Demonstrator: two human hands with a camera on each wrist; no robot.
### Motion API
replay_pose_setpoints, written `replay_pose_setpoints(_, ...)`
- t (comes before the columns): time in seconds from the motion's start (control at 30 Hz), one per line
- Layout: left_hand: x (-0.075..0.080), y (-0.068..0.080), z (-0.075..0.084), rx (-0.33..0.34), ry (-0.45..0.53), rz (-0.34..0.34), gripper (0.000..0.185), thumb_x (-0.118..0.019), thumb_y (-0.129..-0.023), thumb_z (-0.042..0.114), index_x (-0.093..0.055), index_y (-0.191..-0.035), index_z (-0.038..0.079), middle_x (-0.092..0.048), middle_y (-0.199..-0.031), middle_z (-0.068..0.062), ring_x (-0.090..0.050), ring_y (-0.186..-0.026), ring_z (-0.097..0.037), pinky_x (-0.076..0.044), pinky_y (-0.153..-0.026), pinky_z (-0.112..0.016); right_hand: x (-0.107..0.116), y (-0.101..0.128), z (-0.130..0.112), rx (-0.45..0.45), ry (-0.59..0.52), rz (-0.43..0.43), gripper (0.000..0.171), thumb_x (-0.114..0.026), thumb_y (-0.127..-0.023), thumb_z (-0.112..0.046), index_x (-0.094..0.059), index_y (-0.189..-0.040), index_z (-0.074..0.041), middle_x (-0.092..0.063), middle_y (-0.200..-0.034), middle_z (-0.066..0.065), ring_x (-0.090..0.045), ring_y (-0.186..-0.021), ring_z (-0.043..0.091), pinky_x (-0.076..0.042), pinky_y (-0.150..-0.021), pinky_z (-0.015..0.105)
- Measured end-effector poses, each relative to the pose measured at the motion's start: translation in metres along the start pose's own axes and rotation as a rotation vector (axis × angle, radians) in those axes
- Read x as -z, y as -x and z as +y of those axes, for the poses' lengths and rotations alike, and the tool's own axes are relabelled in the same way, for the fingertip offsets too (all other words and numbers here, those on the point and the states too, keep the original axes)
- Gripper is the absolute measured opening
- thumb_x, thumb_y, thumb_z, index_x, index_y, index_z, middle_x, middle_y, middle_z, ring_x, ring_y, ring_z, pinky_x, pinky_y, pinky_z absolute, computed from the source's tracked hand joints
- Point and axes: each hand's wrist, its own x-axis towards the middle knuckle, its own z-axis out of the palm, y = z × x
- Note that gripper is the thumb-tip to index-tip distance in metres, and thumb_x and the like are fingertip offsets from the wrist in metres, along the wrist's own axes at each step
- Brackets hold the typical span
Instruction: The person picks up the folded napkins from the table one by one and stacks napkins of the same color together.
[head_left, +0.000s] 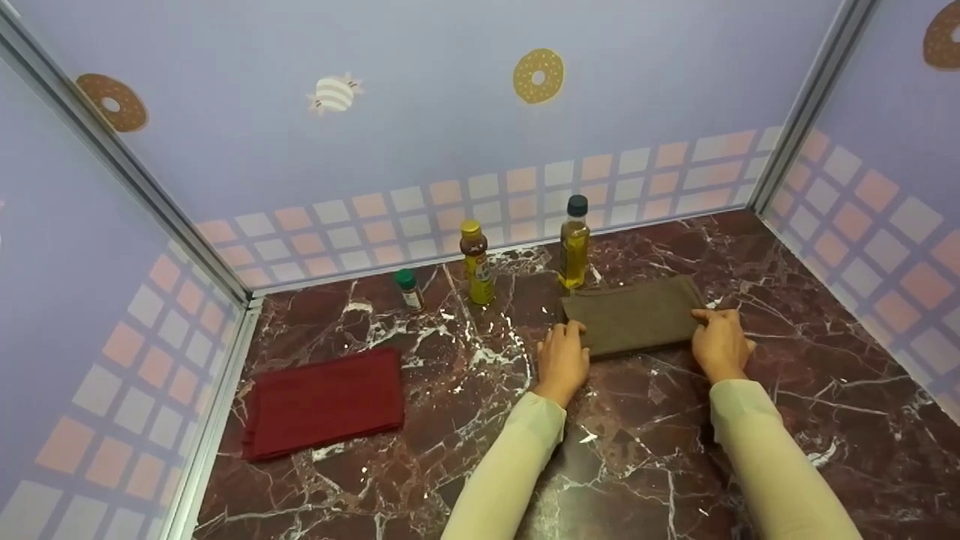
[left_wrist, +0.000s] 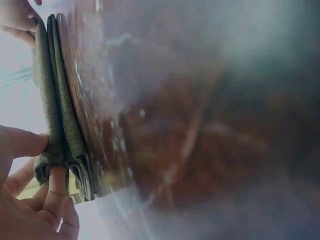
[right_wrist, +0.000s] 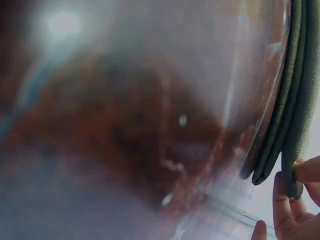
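A folded olive-brown cloth (head_left: 634,319) lies on the dark red marbled tabletop, its layers stacked. At its left end my left hand (head_left: 562,361) pinches the upper layer, thumb above and fingers beneath, as the left wrist view shows on the cloth (left_wrist: 47,100). My right hand (head_left: 721,343) pinches the right end the same way; in the right wrist view the top fold of the cloth (right_wrist: 300,125) is between thumb and fingers, slightly apart from the layers below. Just behind the cloth stands an oil bottle (head_left: 574,247) with a dark cap.
A folded dark red cloth (head_left: 326,403) lies at the left of the tabletop (head_left: 450,465). Toward the back stand a yellow-capped bottle (head_left: 478,266) and a small green-capped jar (head_left: 409,290). Patterned panels (head_left: 420,112) enclose the back and both sides.
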Motion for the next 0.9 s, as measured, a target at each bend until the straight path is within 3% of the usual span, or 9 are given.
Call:
replay_pose_setpoints(0.27, 0.003, 0.004, -0.005, 0.043, -0.037, -0.010, 0.026, -0.063, -0.081, 0.036, -0.058, -0.103, 0.021, -0.052, -0.104, 0.001, -0.051, -0.098, -0.016, -0.036, -0.079, -0.036, -0.001, 0.001, 0.000, -0.026, 0.017, -0.081, 0.038, -0.040, -0.087, -0.009, -0.055, -0.122, -0.010, -0.039, -0.123, 0.026, -0.040, -0.110, 0.046, -0.026, -0.078, 0.060)
replay_pose_setpoints(0.57, 0.005, 0.010, -0.009, 0.049, -0.077, -0.073, 0.040, -0.051, -0.086, 0.049, -0.059, -0.114, 0.022, -0.047, -0.113, -0.003, -0.041, -0.106, -0.021, -0.031, -0.086, -0.040, -0.007, 0.002, -0.007, -0.041, 0.000, -0.109, 0.038, -0.042, -0.092, -0.017, -0.047, -0.128, -0.011, -0.027, -0.131, 0.028, -0.025, -0.119, 0.047, -0.021, -0.083, 0.061)
replay_pose_setpoints(0.73, 0.008, 0.015, -0.012, 0.017, -0.068, -0.143, 0.052, -0.046, -0.087, 0.051, -0.048, -0.130, 0.022, -0.043, -0.128, -0.006, -0.032, -0.120, -0.026, -0.024, -0.096, -0.047, -0.014, 0.008, -0.025, 0.016, -0.023, -0.077, 0.048, -0.048, -0.091, -0.029, -0.039, -0.134, -0.011, -0.013, -0.140, 0.028, -0.009, -0.127, 0.046, -0.014, -0.089, 0.063)
replay_pose_setpoints(0.9, 0.014, 0.021, -0.018, 0.021, -0.044, -0.181, 0.061, -0.041, -0.089, 0.053, -0.029, -0.141, 0.025, -0.028, -0.144, -0.005, -0.016, -0.134, -0.030, -0.014, -0.101, -0.057, -0.024, 0.023, -0.049, 0.101, -0.022, -0.072, 0.063, -0.048, -0.090, -0.038, -0.023, -0.143, -0.018, -0.001, -0.148, 0.020, -0.004, -0.132, 0.043, -0.010, -0.093, 0.066)
